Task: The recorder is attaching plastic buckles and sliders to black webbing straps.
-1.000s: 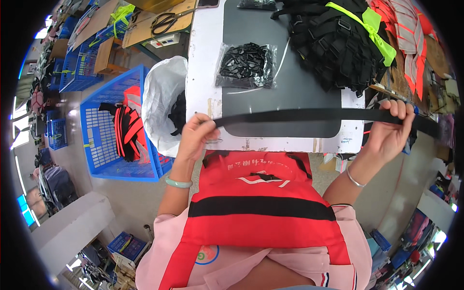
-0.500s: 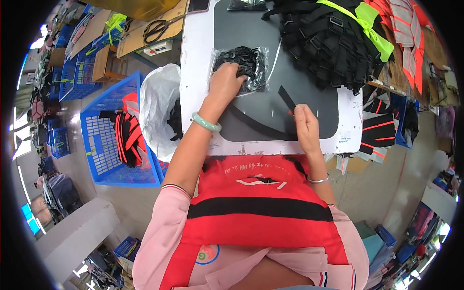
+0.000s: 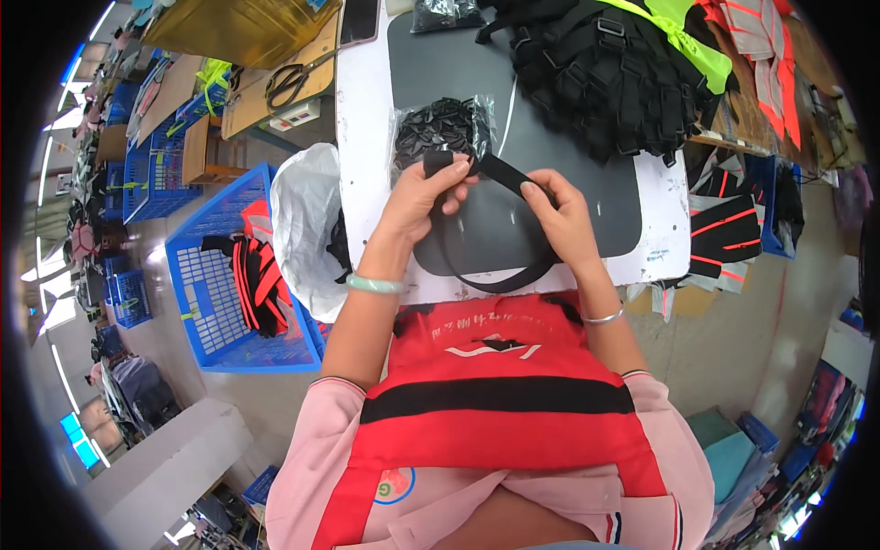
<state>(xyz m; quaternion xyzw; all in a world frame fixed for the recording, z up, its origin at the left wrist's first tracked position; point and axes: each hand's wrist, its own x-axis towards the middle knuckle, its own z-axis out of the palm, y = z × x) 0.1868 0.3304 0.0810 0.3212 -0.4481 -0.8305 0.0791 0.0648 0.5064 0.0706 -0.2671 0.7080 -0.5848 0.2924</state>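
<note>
Both hands meet over the table's grey mat, in front of a clear plastic bag (image 3: pixel 440 124) full of small black plastic buckles. My left hand (image 3: pixel 417 202) is closed in a pinch; a small dark piece at its fingertips looks like one of these buckles, partly hidden by the fingers. A short flat black piece also shows above its thumb. Pinched in my right hand (image 3: pixel 561 215) is a black webbing strap (image 3: pixel 504 172), whose end reaches to the left fingertips. The rest of the strap hangs in a loop below the hands, over the table's near edge.
A big pile of black straps with buckles (image 3: pixel 623 82), tied with a neon-yellow band, lies at the far right. Scissors (image 3: pixel 289 84) and a phone (image 3: pixel 359 22) are at the far left. A white sack (image 3: pixel 307 215) and a blue crate (image 3: pixel 206 302) stand left of the table.
My left hand has come out of the bag of buckles and moved toward the right hand. The right hand has raised the strap's end to the left fingertips.
</note>
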